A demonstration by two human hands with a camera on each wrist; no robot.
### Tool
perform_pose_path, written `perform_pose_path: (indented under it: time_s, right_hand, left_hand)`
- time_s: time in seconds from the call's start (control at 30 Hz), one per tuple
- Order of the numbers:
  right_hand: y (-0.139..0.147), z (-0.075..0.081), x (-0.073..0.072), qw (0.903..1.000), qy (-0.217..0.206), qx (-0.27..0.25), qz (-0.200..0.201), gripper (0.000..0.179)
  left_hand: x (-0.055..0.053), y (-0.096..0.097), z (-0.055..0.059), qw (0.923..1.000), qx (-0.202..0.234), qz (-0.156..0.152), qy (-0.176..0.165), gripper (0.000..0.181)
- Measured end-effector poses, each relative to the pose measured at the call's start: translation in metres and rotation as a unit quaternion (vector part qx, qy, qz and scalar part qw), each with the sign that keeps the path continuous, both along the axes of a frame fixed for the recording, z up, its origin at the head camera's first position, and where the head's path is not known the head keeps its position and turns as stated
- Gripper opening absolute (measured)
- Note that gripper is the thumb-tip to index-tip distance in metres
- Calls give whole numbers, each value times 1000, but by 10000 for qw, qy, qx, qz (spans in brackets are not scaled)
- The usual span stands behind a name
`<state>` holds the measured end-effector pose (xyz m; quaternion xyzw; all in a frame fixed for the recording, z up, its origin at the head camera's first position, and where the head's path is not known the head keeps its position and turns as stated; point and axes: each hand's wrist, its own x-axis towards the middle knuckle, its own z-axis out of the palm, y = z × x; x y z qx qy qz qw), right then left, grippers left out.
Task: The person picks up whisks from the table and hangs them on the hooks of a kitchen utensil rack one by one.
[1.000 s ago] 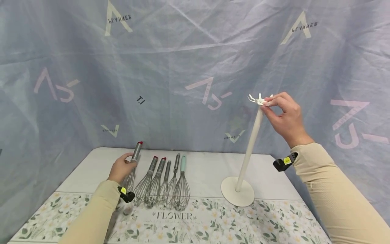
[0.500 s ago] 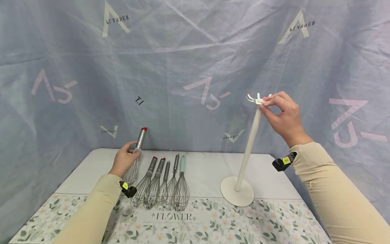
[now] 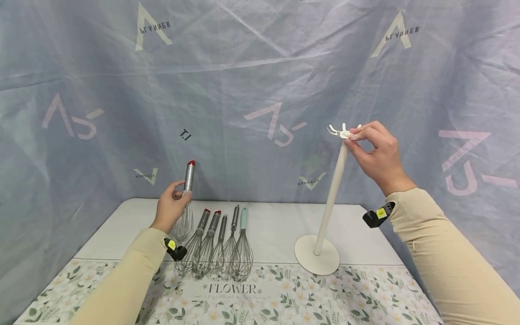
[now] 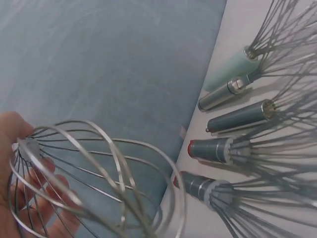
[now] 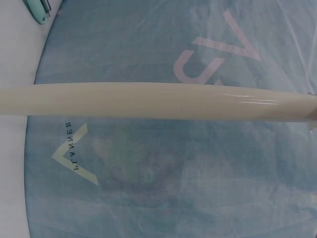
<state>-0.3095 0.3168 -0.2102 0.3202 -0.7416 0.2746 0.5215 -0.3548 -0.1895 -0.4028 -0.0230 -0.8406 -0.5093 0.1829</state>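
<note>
My left hand (image 3: pixel 171 207) grips a wire whisk (image 3: pixel 189 177) with a silver, red-tipped handle around the neck, handle up and wires hanging down. In the left wrist view its wire loops (image 4: pixel 119 173) fill the lower left. At the right, my right hand (image 3: pixel 378 153) pinches the white hooked top (image 3: pixel 342 132) of a white stand (image 3: pixel 331 203); in the right wrist view the stand's pole (image 5: pixel 148 100) runs across. Several more whisks lie in a row beside the held one: two with red-tipped handles (image 3: pixel 212 223), two silver ones, and a mint-handled whisk (image 3: pixel 243 221).
The stand's round base (image 3: pixel 308 264) rests on the table (image 3: pixel 272 230), right of the row of whisks. A floral mat strip (image 3: pixel 308 298) lettered FLOWER covers the table's front. A grey-blue printed curtain (image 3: pixel 227 158) hangs right behind the table.
My left hand has lifted the whisk up and slightly right, bringing it more upright. The right hand stays at the stand's top, and the other whisks have not moved.
</note>
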Motion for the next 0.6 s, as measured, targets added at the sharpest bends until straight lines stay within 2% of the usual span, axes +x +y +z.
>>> perform_pose_path:
  time_s: [0.4,0.6]
  right_hand:
    - [-1,0,1,10000,-10,-10,-10,21]
    - [0,0,0,10000,-8,24,-68,21]
  left_hand:
    - [-2,9,15,9992,55,-33,396,53]
    - [0,12,27,9983,4,-80,569,54]
